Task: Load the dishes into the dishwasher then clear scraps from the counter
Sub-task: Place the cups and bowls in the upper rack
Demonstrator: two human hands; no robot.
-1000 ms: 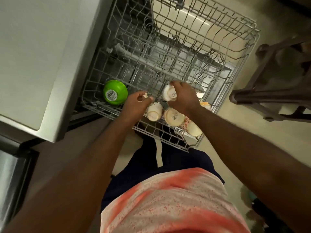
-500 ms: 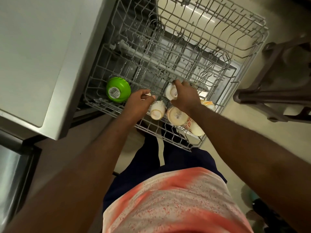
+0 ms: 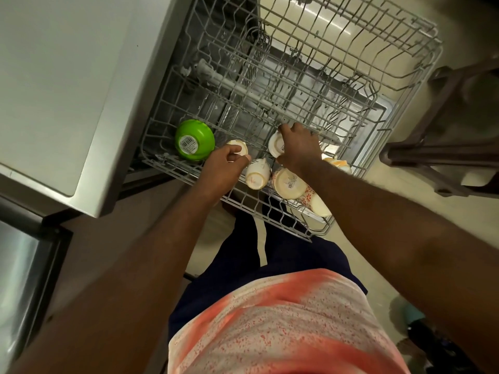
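This is a home kitchen. A wire dishwasher rack (image 3: pixel 272 213) is pulled out beside a pale countertop (image 3: pixel 54 90) and holds an upturned green bowl (image 3: pixel 195 140) and cream cups (image 3: pixel 258 175). A stainless appliance front (image 3: pixel 19 279) adjoins the counter, and dark wooden furniture (image 3: pixel 445 147) stands on the pale floor (image 3: pixel 391 211).

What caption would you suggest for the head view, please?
Loading the dishwasher rack: left hand holds a small cup, right hand a second cup, beside an inverted green bowl.
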